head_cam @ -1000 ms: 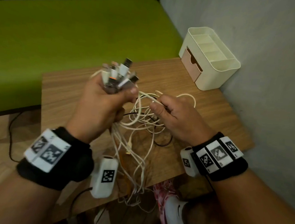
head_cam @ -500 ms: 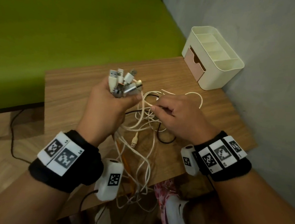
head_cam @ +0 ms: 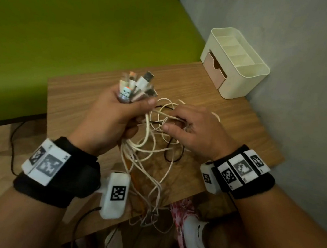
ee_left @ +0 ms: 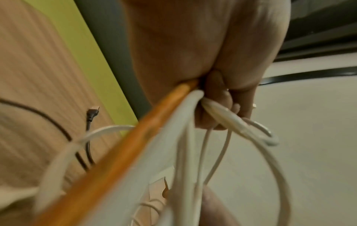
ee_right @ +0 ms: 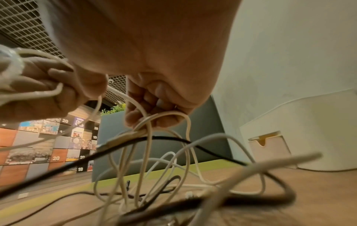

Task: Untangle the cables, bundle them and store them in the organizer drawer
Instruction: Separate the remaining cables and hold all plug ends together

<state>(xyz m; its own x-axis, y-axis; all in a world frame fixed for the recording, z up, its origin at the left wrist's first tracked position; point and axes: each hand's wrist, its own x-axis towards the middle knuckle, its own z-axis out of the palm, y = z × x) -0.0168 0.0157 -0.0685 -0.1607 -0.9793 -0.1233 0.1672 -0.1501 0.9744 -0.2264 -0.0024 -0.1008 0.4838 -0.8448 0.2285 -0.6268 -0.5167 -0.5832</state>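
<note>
My left hand point(head_cam: 117, 118) grips a bunch of cable plug ends point(head_cam: 136, 86) that stick up out of the fist above the wooden table point(head_cam: 78, 96). White, black and orange cables point(head_cam: 148, 152) hang from it in a tangle and trail over the table's near edge. In the left wrist view the orange cable point(ee_left: 146, 122) and white cables point(ee_left: 185, 137) run out of the closed palm. My right hand point(head_cam: 190, 126) is just to the right, its fingers curled round white cable loops point(ee_right: 154, 122). The cream organizer point(head_cam: 242, 71) with its pink drawer point(head_cam: 213, 68) stands at the back right corner, drawer closed.
A grey wall point(head_cam: 301, 76) runs along the table's right side. A green surface point(head_cam: 78, 27) lies beyond the far edge. A black cable point(head_cam: 12, 146) lies on the floor at left. A pink and white shoe point(head_cam: 189, 225) shows below the table's near edge.
My left hand has held the plug bunch throughout, shifting only slightly. My right hand has worked further into the white loops beside it.
</note>
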